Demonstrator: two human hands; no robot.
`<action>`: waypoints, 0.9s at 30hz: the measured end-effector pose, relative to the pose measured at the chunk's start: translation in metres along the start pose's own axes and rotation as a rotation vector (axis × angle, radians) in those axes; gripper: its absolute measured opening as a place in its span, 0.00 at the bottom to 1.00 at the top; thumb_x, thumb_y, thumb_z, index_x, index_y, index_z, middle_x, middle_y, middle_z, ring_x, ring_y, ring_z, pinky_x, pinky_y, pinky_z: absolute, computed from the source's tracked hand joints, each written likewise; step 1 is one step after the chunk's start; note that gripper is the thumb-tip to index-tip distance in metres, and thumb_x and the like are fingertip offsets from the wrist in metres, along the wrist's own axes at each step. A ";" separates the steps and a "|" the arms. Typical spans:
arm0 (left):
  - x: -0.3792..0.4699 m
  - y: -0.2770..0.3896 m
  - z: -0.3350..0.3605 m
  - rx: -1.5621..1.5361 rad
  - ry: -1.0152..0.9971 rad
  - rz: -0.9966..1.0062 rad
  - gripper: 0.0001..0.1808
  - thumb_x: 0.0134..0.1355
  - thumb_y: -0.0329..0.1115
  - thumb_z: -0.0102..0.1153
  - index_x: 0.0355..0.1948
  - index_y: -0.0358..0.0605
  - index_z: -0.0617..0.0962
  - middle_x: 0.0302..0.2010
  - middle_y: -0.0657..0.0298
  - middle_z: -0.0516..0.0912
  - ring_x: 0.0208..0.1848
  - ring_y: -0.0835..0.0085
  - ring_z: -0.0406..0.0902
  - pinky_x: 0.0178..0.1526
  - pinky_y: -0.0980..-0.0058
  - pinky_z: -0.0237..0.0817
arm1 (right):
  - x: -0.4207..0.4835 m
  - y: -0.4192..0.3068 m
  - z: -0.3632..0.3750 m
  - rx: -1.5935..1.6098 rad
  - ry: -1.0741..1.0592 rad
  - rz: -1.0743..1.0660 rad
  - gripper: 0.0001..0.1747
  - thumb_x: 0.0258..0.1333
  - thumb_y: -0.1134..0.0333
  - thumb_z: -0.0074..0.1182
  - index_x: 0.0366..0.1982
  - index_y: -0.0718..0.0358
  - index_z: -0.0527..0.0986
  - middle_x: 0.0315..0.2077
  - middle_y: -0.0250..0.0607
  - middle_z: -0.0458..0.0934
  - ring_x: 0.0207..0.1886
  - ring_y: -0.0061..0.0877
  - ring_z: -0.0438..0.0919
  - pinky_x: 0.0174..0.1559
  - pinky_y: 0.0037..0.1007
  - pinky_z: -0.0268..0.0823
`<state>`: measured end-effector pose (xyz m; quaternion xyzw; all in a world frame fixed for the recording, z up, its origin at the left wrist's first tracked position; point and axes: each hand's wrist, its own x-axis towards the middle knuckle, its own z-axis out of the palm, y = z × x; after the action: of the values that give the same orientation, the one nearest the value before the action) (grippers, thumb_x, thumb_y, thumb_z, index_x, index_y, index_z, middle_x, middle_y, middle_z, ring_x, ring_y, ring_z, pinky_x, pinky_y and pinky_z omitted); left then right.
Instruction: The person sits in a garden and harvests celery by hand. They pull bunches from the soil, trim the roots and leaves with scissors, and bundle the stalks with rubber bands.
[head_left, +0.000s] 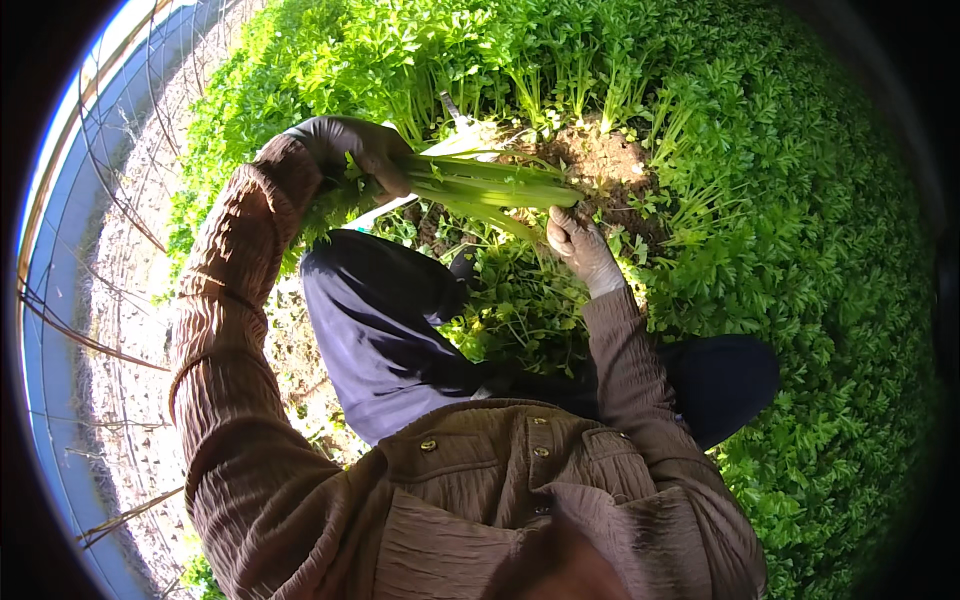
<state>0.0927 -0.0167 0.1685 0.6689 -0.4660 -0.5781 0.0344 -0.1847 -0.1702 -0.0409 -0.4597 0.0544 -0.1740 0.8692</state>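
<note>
A bunch of green celery stalks (487, 182) lies sideways across the view before me, leaves to the left and root end to the right. My left hand (367, 154), in a dark glove, is closed round the stalks near the leaves. At the root end is my right hand (579, 241), in a pale glove, its fingers curled against or just below the base and a lower outer stalk; whether it grips one I cannot tell. Behind the bunch lies something white and bright, partly hidden, with a thin dark-tipped object (452, 107) beside it.
Dense leafy celery plants (787, 225) stand ahead and to the right. Bare brown soil (607, 161) shows beyond the root end. Loose leaves and stems (525, 300) lie between my bent knees. Along the left run a pale dry strip of ground, thin bent rods and a blue-grey edge (64, 300).
</note>
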 end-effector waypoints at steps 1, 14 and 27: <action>-0.009 0.008 -0.002 0.018 0.009 0.003 0.11 0.54 0.29 0.64 0.38 0.37 0.80 0.25 0.68 0.80 0.26 0.82 0.74 0.30 0.81 0.67 | -0.005 0.000 -0.024 -0.099 0.059 0.010 0.16 0.62 0.54 0.51 0.36 0.61 0.74 0.15 0.21 0.65 0.14 0.11 0.58 0.17 0.17 0.49; 0.077 0.067 0.078 -0.466 0.313 0.332 0.15 0.57 0.36 0.65 0.41 0.39 0.81 0.29 0.65 0.83 0.32 0.78 0.78 0.37 0.80 0.67 | 0.018 -0.062 -0.008 0.039 -0.082 -0.226 0.54 0.46 0.38 0.59 0.68 0.55 0.50 0.64 0.46 0.58 0.66 0.38 0.59 0.65 0.49 0.53; 0.205 0.028 0.208 -0.123 1.088 0.647 0.41 0.51 0.32 0.60 0.64 0.32 0.56 0.51 0.42 0.74 0.53 0.52 0.74 0.54 0.64 0.65 | 0.033 -0.045 0.042 -0.441 0.653 -0.650 0.17 0.58 0.62 0.57 0.46 0.60 0.73 0.38 0.35 0.79 0.39 0.24 0.78 0.40 0.25 0.72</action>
<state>-0.1125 -0.0660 -0.0354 0.6889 -0.5263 -0.1419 0.4777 -0.1541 -0.1721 0.0220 -0.5471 0.2128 -0.5544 0.5899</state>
